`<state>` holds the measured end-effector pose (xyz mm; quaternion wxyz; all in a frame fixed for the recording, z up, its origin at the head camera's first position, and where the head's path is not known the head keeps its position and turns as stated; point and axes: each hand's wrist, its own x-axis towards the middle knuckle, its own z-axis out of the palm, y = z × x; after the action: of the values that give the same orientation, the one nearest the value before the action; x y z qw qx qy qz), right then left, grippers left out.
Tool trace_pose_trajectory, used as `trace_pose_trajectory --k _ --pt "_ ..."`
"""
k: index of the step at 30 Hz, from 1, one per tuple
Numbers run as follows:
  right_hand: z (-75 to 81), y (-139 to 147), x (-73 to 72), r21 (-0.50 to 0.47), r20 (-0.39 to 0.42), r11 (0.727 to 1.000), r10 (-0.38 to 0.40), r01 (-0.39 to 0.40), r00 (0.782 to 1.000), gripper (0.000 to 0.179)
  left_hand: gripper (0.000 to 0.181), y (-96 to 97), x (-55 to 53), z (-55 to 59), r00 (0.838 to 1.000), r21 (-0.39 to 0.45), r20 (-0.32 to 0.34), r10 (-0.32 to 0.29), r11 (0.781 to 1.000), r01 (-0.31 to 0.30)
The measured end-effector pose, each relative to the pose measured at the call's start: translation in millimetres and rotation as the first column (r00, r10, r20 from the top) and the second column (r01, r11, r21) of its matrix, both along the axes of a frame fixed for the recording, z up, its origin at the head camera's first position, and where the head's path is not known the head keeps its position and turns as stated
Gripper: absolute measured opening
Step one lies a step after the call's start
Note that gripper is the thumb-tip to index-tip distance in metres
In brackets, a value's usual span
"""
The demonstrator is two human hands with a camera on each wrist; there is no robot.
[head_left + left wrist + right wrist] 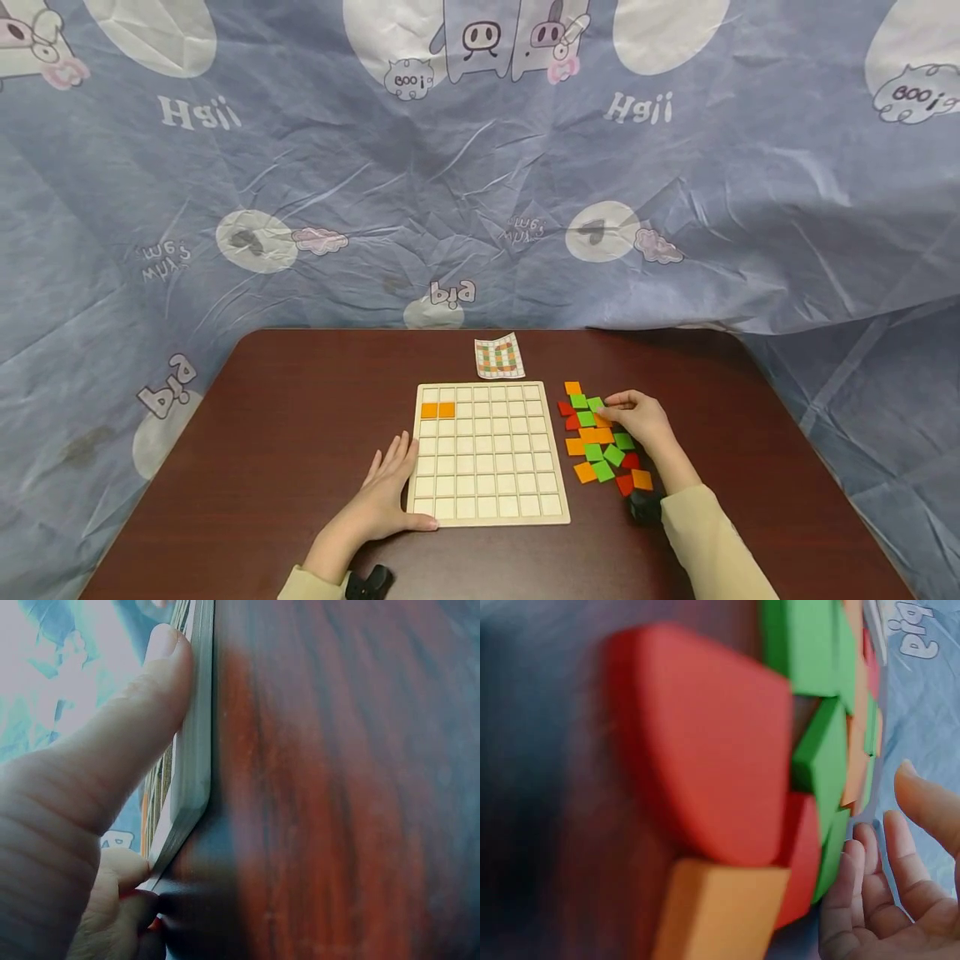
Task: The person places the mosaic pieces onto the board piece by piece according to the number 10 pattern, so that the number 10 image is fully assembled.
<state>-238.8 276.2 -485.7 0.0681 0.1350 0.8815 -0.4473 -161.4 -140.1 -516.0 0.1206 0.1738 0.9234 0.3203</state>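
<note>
A pale wooden grid board (486,454) lies flat on the table, with two orange square tiles (438,410) side by side in its second row at the left. My left hand (384,498) rests at the board's near left corner, fingers spread along the left side and thumb on the near edge. In the left wrist view the thumb (142,705) lies along the board's rim. Right of the board, my right hand (643,421) reaches over loose tiles, fingertips beside an orange tile (603,421). In the right wrist view its fingers (847,892) and thumb stand apart, holding nothing.
Several loose tiles in green (602,471), red (625,484) and orange lie scattered right of the board. A paper card with a coloured grid pattern (499,357) sits behind the board. A patterned grey-blue cloth (420,183) hangs beyond the table's far edge.
</note>
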Motion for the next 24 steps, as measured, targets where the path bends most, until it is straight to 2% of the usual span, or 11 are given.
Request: trace_pose_trajectory --k 7,14,19,24 --pt "-5.7 1.7 2.0 0.084 -0.018 0.996 0.03 -0.029 0.999 0.045 0.125 0.3 0.3 -1.2 1.0 -0.01 -0.002 -0.002 1.0 0.002" --pt "-7.5 -5.6 3.1 0.153 -0.034 0.987 0.054 -0.048 0.998 0.038 0.126 -1.0 0.9 -2.8 1.0 -0.009 -0.001 -0.006 1.0 0.006" --pt "-2.2 -11.3 2.1 0.165 0.002 0.986 0.012 -0.013 1.0 0.035 0.125 -1.3 0.8 -3.1 1.0 -0.028 -0.005 -0.003 1.0 0.003" --pt "3.9 -15.8 2.3 0.207 0.043 0.978 0.016 -0.025 0.999 0.034 0.125 -0.1 1.2 -2.2 1.0 -0.028 -0.01 -0.012 1.0 0.012"
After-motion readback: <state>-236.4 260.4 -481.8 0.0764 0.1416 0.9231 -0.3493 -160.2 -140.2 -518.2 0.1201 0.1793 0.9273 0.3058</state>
